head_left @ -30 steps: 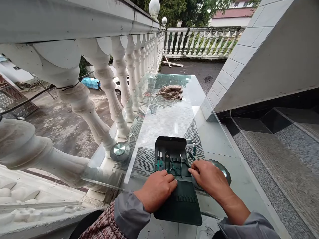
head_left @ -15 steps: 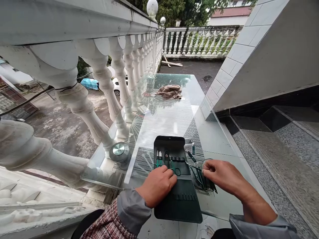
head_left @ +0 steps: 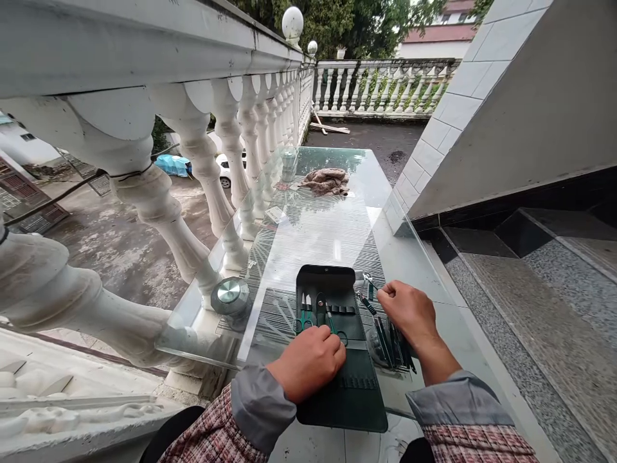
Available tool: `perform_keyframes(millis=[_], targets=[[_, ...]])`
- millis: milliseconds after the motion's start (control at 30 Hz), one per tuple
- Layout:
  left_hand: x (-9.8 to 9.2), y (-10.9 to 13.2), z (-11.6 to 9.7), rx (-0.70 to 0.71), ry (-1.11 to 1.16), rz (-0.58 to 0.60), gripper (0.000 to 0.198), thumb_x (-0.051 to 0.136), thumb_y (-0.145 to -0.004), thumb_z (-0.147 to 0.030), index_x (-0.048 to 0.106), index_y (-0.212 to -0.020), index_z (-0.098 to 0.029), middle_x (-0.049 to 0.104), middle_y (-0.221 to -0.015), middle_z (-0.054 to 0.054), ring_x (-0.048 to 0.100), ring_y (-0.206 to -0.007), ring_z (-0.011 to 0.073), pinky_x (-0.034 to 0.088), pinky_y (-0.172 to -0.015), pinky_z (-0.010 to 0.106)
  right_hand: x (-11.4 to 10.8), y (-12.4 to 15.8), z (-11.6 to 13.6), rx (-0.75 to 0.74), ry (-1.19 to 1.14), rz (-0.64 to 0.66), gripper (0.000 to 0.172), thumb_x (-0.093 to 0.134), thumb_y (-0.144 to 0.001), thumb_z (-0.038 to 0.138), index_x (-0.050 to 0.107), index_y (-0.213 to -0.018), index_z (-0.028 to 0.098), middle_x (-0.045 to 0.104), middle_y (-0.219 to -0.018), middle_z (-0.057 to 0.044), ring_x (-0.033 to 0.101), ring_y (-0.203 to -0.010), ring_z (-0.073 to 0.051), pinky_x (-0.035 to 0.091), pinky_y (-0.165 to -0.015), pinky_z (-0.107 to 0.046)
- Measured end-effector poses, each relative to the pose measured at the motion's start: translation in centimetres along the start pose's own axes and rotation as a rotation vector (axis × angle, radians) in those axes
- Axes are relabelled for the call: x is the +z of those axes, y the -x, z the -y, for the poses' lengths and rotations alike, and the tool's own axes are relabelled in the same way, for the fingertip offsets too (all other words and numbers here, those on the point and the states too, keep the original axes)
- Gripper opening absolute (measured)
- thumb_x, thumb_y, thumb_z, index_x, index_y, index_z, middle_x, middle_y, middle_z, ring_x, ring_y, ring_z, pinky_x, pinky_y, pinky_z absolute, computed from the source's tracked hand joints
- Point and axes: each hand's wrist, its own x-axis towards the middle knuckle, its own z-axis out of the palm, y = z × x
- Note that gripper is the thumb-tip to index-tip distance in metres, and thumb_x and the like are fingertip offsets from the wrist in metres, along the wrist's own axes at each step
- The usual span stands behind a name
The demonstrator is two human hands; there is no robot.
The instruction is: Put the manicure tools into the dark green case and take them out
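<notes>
A dark green manicure case (head_left: 340, 408) lies unfolded on the glass table. Small scissors (head_left: 306, 315) with green handles stand in its upper loops, beside other slim tools. My left hand (head_left: 308, 360) rests on the case's middle with fingers curled against it, covering part of the scissor handles. To the right of the case, nail clippers (head_left: 371, 292) lie on the glass, and the bent fingertips of my right hand (head_left: 409, 315) are right at them. Whether they grip the clippers is hidden. Several dark slim tools (head_left: 383, 341) lie below that hand.
A round metal-topped glass table support (head_left: 230, 294) is left of the case. Farther along the glass table (head_left: 337, 225) lie a crumpled brown cloth (head_left: 325, 182) and a small white packet (head_left: 276, 215). White balusters (head_left: 159, 212) line the left; stone steps (head_left: 525, 289) rise at right.
My right hand has moved up and slightly left, from the slim tools to the nail clippers. My left hand stays on the case. The view has shifted slightly.
</notes>
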Motion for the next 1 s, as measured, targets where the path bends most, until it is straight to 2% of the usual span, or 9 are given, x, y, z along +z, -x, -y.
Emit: perform_keyframes(millis=[133, 233, 300, 367, 433, 567, 767, 900, 1000], targets=[[0.2, 0.1, 0.0, 0.020, -0.014, -0.019, 0.009, 0.046, -0.091, -0.011, 0.053, -0.096, -0.011, 0.054, -0.082, 0.006, 0.048, -0.074, 0.0194, 0.038, -0.057, 0.032, 0.8, -0.2, -0.2, -0.092, 0.031, -0.103, 0.026, 0.040, -0.083, 0.028, 0.064, -0.078, 0.018, 0.065, -0.082, -0.008, 0.054, -0.073, -0.018, 0.028, -0.058, -0.026], [0.4, 0.1, 0.1, 0.018, -0.021, -0.027, 0.011, 0.044, -0.092, -0.012, 0.054, -0.097, -0.011, 0.055, -0.082, 0.006, 0.049, -0.073, 0.0195, 0.038, -0.056, 0.032, 1.2, 1.1, 0.1, -0.262, -0.034, -0.198, 0.023, 0.043, -0.085, 0.029, 0.062, -0.084, 0.018, 0.063, -0.087, -0.008, 0.054, -0.084, -0.020, 0.032, -0.066, -0.027], [0.6, 0.0, 0.1, 0.011, -0.023, -0.035, 0.013, 0.042, -0.092, -0.011, 0.053, -0.098, -0.010, 0.056, -0.083, 0.007, 0.049, -0.072, 0.0192, 0.038, -0.055, 0.032, 1.5, 2.7, 0.7, -0.402, -0.105, -0.159, 0.021, 0.043, -0.086, 0.028, 0.060, -0.079, 0.018, 0.062, -0.083, -0.006, 0.054, -0.082, -0.019, 0.034, -0.069, -0.027], [0.8, 0.0, 0.0, 0.002, -0.024, -0.047, 0.015, 0.040, -0.092, -0.010, 0.053, -0.100, -0.009, 0.056, -0.081, 0.007, 0.050, -0.072, 0.0189, 0.039, -0.055, 0.031, 1.8, 4.4, 1.5, -0.484, -0.143, -0.025, 0.020, 0.045, -0.086, 0.028, 0.058, -0.074, 0.019, 0.062, -0.077, -0.003, 0.054, -0.074, -0.016, 0.033, -0.068, -0.026], [1.2, 0.0, -0.1, -0.002, -0.026, -0.064, 0.016, 0.040, -0.092, -0.009, 0.052, -0.101, -0.008, 0.055, -0.079, 0.006, 0.051, -0.071, 0.0186, 0.040, -0.055, 0.031, 2.0, 5.8, 2.3, -0.481, -0.086, 0.082, 0.020, 0.047, -0.085, 0.029, 0.056, -0.070, 0.020, 0.061, -0.073, -0.002, 0.054, -0.071, -0.016, 0.031, -0.064, -0.026], [1.6, 0.1, -0.3, -0.001, -0.027, -0.081, 0.014, 0.042, -0.091, -0.009, 0.052, -0.100, -0.008, 0.055, -0.078, 0.006, 0.052, -0.071, 0.0183, 0.040, -0.054, 0.031, 2.1, 6.8, 3.3, -0.458, 0.064, 0.144, 0.012, 0.048, -0.084, 0.022, 0.057, -0.077, 0.018, 0.062, -0.080, -0.004, 0.056, -0.077, -0.017, 0.029, -0.064, -0.027], [1.1, 0.2, -0.1, -0.016, -0.028, -0.062, 0.009, 0.043, -0.091, -0.011, 0.052, -0.090, -0.012, 0.054, -0.078, 0.006, 0.052, -0.072, 0.0190, 0.040, -0.055, 0.031, 1.0, 6.2, 3.8, -0.468, 0.191, 0.235, 0.018, 0.042, -0.082, 0.013, 0.059, -0.079, 0.016, 0.064, -0.081, -0.007, 0.058, -0.076, -0.018, 0.026, -0.061, -0.028], [0.7, 0.3, 0.0, -0.046, -0.019, 0.002, 0.010, 0.042, -0.091, -0.009, 0.051, -0.088, -0.013, 0.054, -0.078, 0.006, 0.052, -0.072, 0.0190, 0.040, -0.055, 0.030, 0.6, 5.4, 3.4, -0.421, 0.197, 0.250, 0.018, 0.043, -0.080, 0.011, 0.059, -0.077, 0.016, 0.064, -0.078, -0.007, 0.058, -0.072, -0.017, 0.025, -0.059, -0.028], [0.6, 0.4, -0.1, -0.051, -0.010, 0.021, 0.010, 0.043, -0.091, -0.009, 0.051, -0.089, -0.013, 0.054, -0.078, 0.006, 0.051, -0.071, 0.0190, 0.041, -0.055, 0.030, 0.7, 5.1, 3.0, -0.447, 0.172, 0.241, 0.016, 0.044, -0.081, 0.012, 0.059, -0.080, 0.017, 0.063, -0.079, -0.005, 0.057, -0.073, -0.016, 0.026, -0.059, -0.027]])
